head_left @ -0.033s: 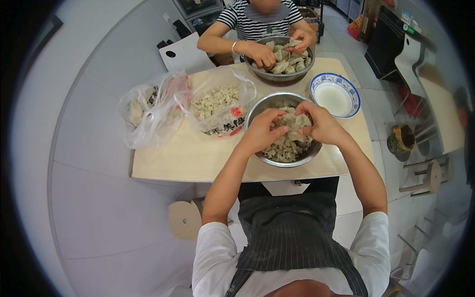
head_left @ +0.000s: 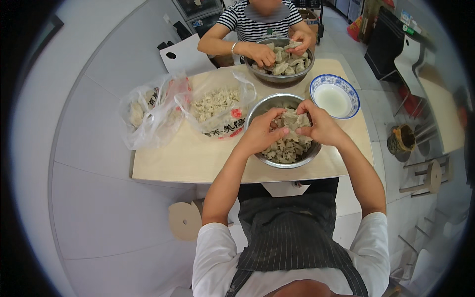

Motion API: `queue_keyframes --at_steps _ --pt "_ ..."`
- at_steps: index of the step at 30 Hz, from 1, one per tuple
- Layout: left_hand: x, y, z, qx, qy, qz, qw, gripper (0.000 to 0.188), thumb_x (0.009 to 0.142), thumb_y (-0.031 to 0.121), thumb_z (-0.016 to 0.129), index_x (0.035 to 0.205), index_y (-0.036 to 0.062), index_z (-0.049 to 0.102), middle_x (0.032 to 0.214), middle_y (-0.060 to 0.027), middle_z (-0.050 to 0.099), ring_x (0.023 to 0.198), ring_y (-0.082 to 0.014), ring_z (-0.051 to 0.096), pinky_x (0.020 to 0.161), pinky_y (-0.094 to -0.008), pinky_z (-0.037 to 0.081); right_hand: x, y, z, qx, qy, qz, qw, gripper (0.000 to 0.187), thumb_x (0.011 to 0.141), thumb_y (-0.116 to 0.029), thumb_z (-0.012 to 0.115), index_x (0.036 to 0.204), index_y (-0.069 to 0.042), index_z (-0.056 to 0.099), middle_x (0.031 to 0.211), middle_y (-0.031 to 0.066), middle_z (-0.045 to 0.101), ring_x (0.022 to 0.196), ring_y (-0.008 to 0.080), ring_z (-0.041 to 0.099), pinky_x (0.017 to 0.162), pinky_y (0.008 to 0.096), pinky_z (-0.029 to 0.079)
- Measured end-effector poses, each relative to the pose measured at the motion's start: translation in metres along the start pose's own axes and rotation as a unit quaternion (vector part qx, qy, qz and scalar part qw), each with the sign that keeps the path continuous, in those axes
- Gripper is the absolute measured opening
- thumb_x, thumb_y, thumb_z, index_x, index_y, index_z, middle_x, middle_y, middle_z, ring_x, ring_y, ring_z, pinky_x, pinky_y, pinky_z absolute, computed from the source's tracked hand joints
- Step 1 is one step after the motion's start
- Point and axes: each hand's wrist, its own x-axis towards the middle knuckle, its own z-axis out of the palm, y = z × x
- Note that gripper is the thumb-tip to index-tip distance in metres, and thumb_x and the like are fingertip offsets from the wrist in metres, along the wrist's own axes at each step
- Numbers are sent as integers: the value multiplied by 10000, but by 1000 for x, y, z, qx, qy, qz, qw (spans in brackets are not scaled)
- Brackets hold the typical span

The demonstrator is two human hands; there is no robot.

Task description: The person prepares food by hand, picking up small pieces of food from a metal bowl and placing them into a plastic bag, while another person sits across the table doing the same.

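My left hand (head_left: 260, 132) and my right hand (head_left: 320, 125) are together over a metal bowl (head_left: 273, 100) near the table's front edge. Thumbs and fingers of both close around greyish-beige torn food (head_left: 294, 120); its exact kind is unclear. Smaller torn pieces (head_left: 284, 150) fill the bowl below. Just beyond my right hand stands a white bowl (head_left: 353, 93) with a blue patterned rim and whitish liquid inside. Left of my bowl sits an open clear plastic bag (head_left: 232, 129) of small pale crumbled pieces.
Across the table (head_left: 173, 166), another person's hands (head_left: 262, 55) work in a second metal bowl (head_left: 286, 80) of larger torn pieces. Another plastic bag (head_left: 148, 131) lies at the table's left end. Below are a round stool (head_left: 184, 221) and, farther right, a bin (head_left: 401, 138).
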Motion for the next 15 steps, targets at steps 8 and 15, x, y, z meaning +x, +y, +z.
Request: queue_keyframes --at_steps 8,15 --pt "-2 -30 -3 -70 24 -32 997 368 881 150 729 1177 37 541 934 -26 599 791 -79 550 654 -237 471 1 8 30 147 15 -15 989 349 836 -84 719 1103 -49 497 1009 89 579 884 204 573 815 319 467" --pt "-1 7 0 -121 -23 -139 983 286 911 176 698 1094 34 531 890 -34 619 710 -95 557 627 -241 474 3 27 51 165 96 -28 981 335 884 -95 664 1183 -37 524 1046 94 602 977 208 588 880 329 465"
